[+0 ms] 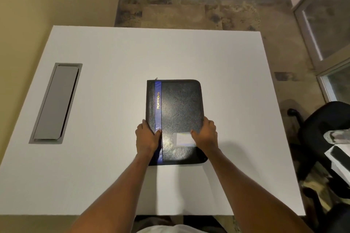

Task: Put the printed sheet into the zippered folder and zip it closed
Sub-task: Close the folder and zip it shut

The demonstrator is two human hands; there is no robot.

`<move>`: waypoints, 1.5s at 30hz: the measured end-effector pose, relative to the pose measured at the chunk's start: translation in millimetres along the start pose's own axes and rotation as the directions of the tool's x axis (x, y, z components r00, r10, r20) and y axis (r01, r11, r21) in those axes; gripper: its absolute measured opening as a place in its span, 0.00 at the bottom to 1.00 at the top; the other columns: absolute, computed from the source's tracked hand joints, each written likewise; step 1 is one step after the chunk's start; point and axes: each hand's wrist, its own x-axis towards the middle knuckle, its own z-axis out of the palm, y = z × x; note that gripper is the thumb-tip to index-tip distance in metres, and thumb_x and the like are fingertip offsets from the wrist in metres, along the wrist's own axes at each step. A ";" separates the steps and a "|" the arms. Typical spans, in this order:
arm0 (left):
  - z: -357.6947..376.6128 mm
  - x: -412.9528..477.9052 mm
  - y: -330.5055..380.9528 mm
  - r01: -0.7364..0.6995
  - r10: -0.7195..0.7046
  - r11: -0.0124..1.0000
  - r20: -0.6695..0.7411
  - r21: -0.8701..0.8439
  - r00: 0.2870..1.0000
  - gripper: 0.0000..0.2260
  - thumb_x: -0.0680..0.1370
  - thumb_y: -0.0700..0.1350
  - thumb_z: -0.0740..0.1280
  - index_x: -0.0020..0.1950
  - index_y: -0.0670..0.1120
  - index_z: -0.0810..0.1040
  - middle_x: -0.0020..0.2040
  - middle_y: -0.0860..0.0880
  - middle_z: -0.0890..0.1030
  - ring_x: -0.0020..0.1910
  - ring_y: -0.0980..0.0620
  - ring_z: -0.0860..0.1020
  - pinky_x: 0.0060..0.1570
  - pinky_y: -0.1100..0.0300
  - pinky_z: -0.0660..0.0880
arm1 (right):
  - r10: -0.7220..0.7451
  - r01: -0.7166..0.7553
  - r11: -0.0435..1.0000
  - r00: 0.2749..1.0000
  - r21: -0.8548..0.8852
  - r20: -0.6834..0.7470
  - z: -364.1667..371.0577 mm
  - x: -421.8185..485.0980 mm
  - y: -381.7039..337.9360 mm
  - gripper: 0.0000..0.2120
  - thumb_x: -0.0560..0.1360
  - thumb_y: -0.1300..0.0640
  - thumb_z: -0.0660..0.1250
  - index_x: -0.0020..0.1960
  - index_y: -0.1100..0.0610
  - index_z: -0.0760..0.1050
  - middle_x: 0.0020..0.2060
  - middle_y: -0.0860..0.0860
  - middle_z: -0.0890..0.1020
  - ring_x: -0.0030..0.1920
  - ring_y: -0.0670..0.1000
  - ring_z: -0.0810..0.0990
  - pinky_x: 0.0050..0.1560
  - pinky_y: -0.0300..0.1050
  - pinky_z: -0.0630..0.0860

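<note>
I see the zippered folder [180,108] lying flat with its cover shut, near the middle of the white table [106,53], its long side running away from me. It is black, grained and slightly shiny. A blue stripe [158,104] beside its left edge carries gold PORTFOLIO lettering, and a clear label window [182,139] sits near the cover's near right corner.
</note>
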 end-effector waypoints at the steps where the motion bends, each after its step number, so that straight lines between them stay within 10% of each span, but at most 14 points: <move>1: 0.8 4.0 -1.4 0.012 -0.012 1.000 0.004 -0.006 1.000 0.25 0.78 0.49 0.74 0.68 0.37 0.70 0.65 0.34 0.75 0.67 0.34 0.72 0.65 0.44 0.70 | 0.022 -0.022 1.000 1.000 0.014 0.007 1.1 2.9 0.8 0.31 0.74 0.51 0.74 0.71 0.62 0.67 0.62 0.61 0.74 0.64 0.63 0.74 0.64 0.57 0.73; 12: -6.4 41.2 -2.9 0.163 -0.157 0.976 0.054 -0.145 0.986 0.34 0.66 0.38 0.85 0.68 0.38 0.74 0.62 0.37 0.78 0.61 0.36 0.80 0.62 0.41 0.77 | 0.290 -0.297 0.952 0.952 0.069 0.094 -0.4 37.4 -14.7 0.33 0.67 0.54 0.81 0.66 0.62 0.73 0.62 0.60 0.77 0.63 0.62 0.78 0.63 0.58 0.79; 45: -200.2 265.2 -60.4 0.094 -0.095 0.993 -0.012 -0.073 0.995 0.36 0.65 0.38 0.86 0.69 0.35 0.76 0.61 0.36 0.82 0.58 0.36 0.82 0.62 0.42 0.79 | 0.174 -0.179 0.977 0.983 0.118 0.051 104.1 129.7 -268.2 0.26 0.71 0.56 0.77 0.65 0.59 0.70 0.64 0.57 0.73 0.66 0.60 0.74 0.66 0.58 0.75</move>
